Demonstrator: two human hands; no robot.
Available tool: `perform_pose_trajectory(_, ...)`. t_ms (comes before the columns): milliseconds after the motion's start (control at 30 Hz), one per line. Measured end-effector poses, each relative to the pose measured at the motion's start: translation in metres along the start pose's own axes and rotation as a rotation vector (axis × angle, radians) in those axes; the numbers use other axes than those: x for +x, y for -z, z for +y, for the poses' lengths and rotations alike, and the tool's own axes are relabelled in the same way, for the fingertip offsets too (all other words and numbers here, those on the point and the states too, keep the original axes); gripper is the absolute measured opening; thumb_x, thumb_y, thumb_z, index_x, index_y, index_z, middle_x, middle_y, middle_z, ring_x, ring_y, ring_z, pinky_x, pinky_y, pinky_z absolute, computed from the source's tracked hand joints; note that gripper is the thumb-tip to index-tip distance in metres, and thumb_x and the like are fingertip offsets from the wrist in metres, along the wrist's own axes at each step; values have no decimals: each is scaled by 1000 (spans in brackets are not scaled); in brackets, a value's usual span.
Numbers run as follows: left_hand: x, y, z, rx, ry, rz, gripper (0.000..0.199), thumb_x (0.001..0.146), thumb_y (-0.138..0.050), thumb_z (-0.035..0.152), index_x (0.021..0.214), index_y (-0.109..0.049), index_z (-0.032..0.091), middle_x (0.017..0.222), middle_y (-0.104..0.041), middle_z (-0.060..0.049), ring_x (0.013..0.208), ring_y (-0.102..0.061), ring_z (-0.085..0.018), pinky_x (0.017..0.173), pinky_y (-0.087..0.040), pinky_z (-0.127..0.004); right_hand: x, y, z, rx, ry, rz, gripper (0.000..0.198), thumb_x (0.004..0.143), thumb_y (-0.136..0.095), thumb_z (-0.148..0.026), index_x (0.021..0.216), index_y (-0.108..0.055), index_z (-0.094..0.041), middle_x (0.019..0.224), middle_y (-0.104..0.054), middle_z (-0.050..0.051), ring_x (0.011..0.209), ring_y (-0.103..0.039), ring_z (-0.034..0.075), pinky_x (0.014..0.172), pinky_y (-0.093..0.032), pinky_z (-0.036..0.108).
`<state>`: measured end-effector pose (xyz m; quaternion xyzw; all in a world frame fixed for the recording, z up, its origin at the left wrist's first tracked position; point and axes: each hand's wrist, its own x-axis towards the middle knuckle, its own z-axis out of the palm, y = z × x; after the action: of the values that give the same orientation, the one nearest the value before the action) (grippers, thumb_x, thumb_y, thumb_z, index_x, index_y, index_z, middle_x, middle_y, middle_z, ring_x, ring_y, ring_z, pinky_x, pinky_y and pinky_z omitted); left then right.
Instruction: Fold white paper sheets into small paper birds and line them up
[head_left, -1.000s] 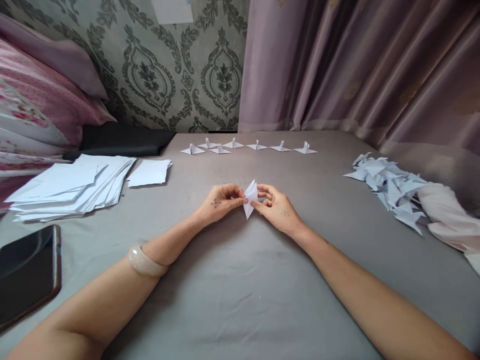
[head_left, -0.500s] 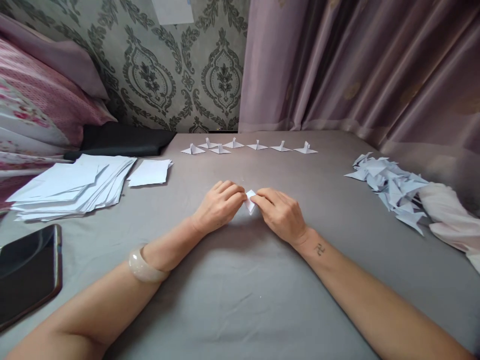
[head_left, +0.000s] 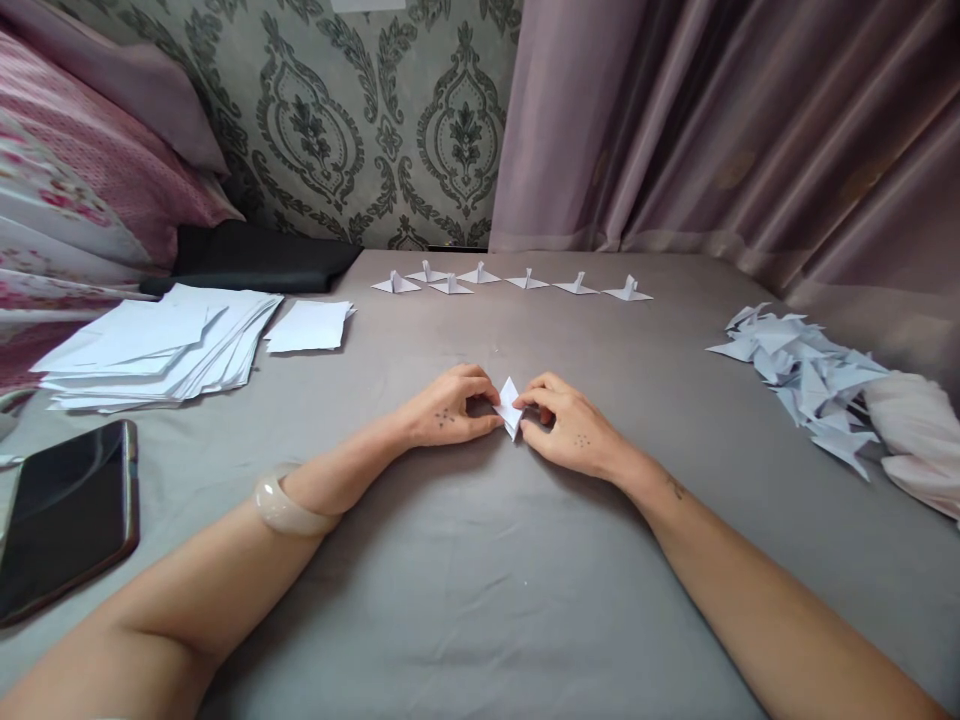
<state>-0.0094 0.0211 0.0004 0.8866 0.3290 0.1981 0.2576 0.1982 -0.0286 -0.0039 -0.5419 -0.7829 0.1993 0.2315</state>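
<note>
A small white piece of folded paper (head_left: 511, 408), narrow and diamond-shaped, stands between my two hands above the grey cloth. My left hand (head_left: 454, 405) pinches its left side with thumb and fingertips. On the other side, my right hand (head_left: 566, 420) grips the right edge between thumb and index finger, the remaining fingers curled. Beyond the hands, several folded paper cranes (head_left: 527, 281) sit in a loose row on the cloth.
At left lie a stack of white paper sheets (head_left: 150, 345), a smaller stack of paper squares (head_left: 310, 327), a black phone (head_left: 71, 515) and a folded black cloth (head_left: 262, 258). A heap of folded paper pieces (head_left: 806, 375) lies at right beside a pale fabric bundle (head_left: 919, 430).
Both hands have turned so that thumbs and fingers now hold the folded paper from either side. The paper appears taller and narrower. The whole view has shifted slightly.
</note>
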Motion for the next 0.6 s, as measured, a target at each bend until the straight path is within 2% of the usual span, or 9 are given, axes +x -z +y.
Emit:
perform_pose_trajectory(300,1,4,1,-45,42,-22,23,80,-61,34,91,-71,17,95,-62,-7,81,-57,-17,72,-44,-28,3,2,3,119,-4,-7,17,78,-54,-21,89,-68,-21,101,-61,3,66,-54,10,66,-46,27)
perform_pose_trajectory(467,3,0,-3,-63,27,30,23,86,-54,31,86,-71,15,90,-62,-7,76,-56,-14,69,-43,-26,6,-2,4,143,-14,32,13,81,-55,-24,81,-68,-21,96,-61,2,62,-51,9,63,-43,26)
perform_pose_trajectory(600,6,-6,-6,-84,94,84,20,85,-54,27,80,-69,15,86,-61,-7,73,-55,-14,67,-43,-26,10,-4,3,161,-80,70,17,83,-53,-25,74,-67,-20,92,-62,1,62,-51,8,64,-42,26)
